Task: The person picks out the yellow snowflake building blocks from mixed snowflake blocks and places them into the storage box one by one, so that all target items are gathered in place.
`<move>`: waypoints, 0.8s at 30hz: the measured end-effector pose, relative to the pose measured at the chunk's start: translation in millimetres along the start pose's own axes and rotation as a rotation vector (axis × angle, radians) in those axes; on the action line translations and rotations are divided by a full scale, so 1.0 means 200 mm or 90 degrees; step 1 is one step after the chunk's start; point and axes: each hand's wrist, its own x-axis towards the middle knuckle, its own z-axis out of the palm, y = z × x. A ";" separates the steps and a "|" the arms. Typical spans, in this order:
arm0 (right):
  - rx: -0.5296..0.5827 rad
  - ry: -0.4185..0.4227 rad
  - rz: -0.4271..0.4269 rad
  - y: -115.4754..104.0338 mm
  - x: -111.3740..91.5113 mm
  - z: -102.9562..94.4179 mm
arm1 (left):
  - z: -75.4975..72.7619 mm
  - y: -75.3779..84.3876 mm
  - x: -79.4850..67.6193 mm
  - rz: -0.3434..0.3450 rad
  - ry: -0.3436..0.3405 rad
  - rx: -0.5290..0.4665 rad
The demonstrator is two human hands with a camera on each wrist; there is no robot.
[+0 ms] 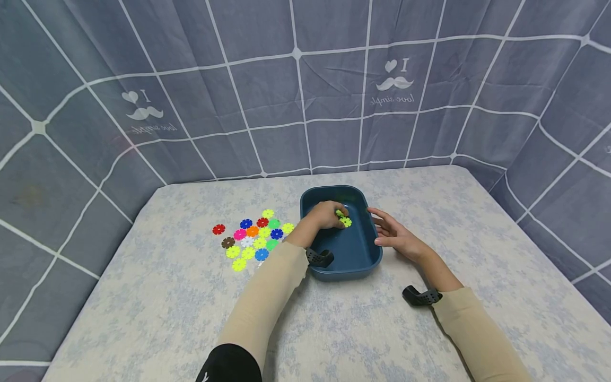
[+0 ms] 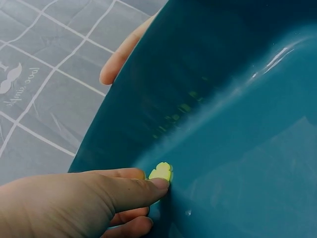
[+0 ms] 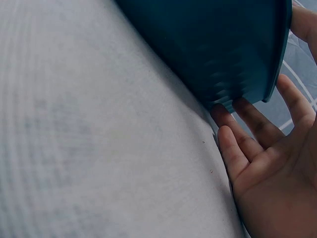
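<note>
A dark blue plastic basin (image 1: 355, 262) stands on the table. My left hand (image 1: 326, 215) reaches into it over the left wall and pinches yellow-green notched plastic discs (image 1: 346, 222) between thumb and fingers. In the left wrist view a yellow-green disc (image 2: 161, 171) shows at the thumb tip, close over the basin floor (image 2: 237, 173). My right hand (image 1: 395, 233) is at the basin's right outer wall, fingers spread and extended. The right wrist view has its fingertips (image 3: 241, 105) against the outer wall (image 3: 223, 59), near the table.
Left of the basin, several notched discs (image 1: 252, 231) in yellow, red, blue, green, pink, orange, brown and white lie spread on the pale patterned tabletop (image 1: 167, 297). A grey-blue gridded curtain (image 1: 267, 90) hangs behind and beside the table.
</note>
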 end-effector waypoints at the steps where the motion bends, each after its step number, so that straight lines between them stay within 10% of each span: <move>1: -0.001 0.001 0.001 0.00 0.00 0.00 | 0.00 0.00 0.00 0.001 0.001 -0.001; 11: -0.006 0.003 0.000 0.00 0.00 0.00 | 0.00 0.00 0.00 0.027 0.046 -0.015; 24: 0.006 -0.005 -0.008 0.00 0.00 0.00 | -0.04 0.04 -0.03 0.083 0.125 -0.181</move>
